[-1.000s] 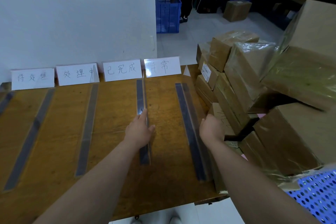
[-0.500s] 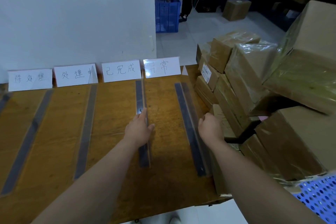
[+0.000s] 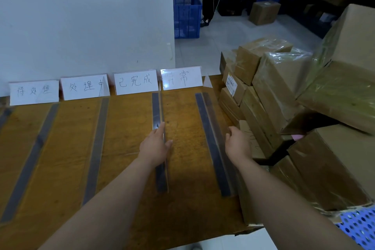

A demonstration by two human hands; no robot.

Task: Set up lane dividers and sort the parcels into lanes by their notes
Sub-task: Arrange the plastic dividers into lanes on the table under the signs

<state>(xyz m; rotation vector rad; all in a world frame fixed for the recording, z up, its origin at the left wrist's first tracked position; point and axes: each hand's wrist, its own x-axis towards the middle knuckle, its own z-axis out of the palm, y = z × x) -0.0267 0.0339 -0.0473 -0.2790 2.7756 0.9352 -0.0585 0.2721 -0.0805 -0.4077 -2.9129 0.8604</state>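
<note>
Wooden table (image 3: 125,148) fills the near view, and both bare forearms reach forward over it. Left hand (image 3: 155,146) lies palm down on the third divider (image 3: 156,107), fingers straight and together, pointing away. Right hand (image 3: 237,144) hangs just right of the fourth divider (image 3: 211,142), near the table's edge, fingers loosely curled and gripping nothing that shows. Each dark strip, like the two dividers further left (image 3: 95,148), runs lengthwise from the near edge towards the label cards (image 3: 136,82) standing against the white wall (image 3: 81,26). Brown parcels (image 3: 280,79) are stacked beside the table on the right.
</note>
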